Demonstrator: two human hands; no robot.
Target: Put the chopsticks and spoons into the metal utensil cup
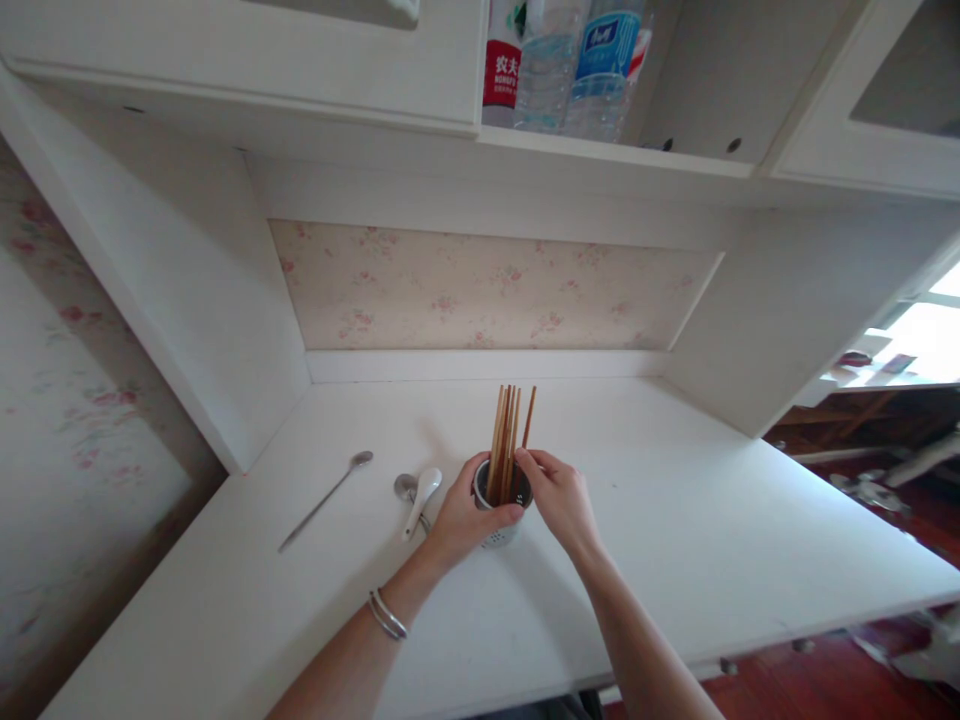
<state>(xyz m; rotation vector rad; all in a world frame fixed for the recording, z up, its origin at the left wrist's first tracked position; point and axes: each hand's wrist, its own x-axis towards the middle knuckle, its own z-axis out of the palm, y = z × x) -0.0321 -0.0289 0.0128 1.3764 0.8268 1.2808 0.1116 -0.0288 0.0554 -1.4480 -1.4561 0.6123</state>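
Note:
My left hand [466,515] is wrapped round a grey utensil holder [498,536] with small holes low in its wall. Several wooden chopsticks [503,440] stand upright in it, rising above the rim. At the right side of the rim, my right hand [559,490] pinches one chopstick [529,416], which leans a little right, apart from the bunch. Its lower end is hidden by the fingers. Left of the holder lie a white soup spoon [424,497] and a metal spoon [405,486], partly under it. Farther left is a long-handled metal spoon [327,500].
Everything rests on a white desk top [675,560], with a side panel at each end. Above it, an open cabinet shelf [615,160] holds several plastic bottles [555,70]. A wallpapered back panel [480,290] stands behind. The desk's edge runs along the right.

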